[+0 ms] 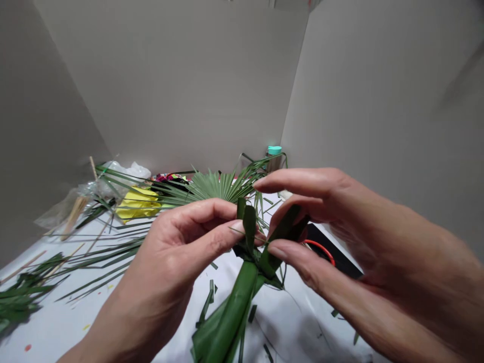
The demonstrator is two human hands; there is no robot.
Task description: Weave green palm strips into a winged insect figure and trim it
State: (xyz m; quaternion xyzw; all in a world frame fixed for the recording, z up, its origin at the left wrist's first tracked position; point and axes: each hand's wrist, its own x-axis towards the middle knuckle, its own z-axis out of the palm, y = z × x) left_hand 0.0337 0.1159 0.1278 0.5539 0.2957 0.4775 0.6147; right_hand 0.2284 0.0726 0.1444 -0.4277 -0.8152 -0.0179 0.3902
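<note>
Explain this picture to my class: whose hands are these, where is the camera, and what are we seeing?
There is no machine: these are one person's bare hands, seen from a camera worn on the head, looking forward and down. The left hand pinches a folded green leaf piece; the right hand has its thumb against it, index finger raised. On the white surface are a fan-shaped leaf, a crumpled yellow sheet, clear plastic, thin sticks and leaf strips, with a teal-lidded bottle at the back.

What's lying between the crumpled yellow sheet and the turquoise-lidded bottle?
In the head view, the fan-shaped palm leaf spreads between the yellow sheet and the bottle, with a dark bundle nearer the sheet.
</note>
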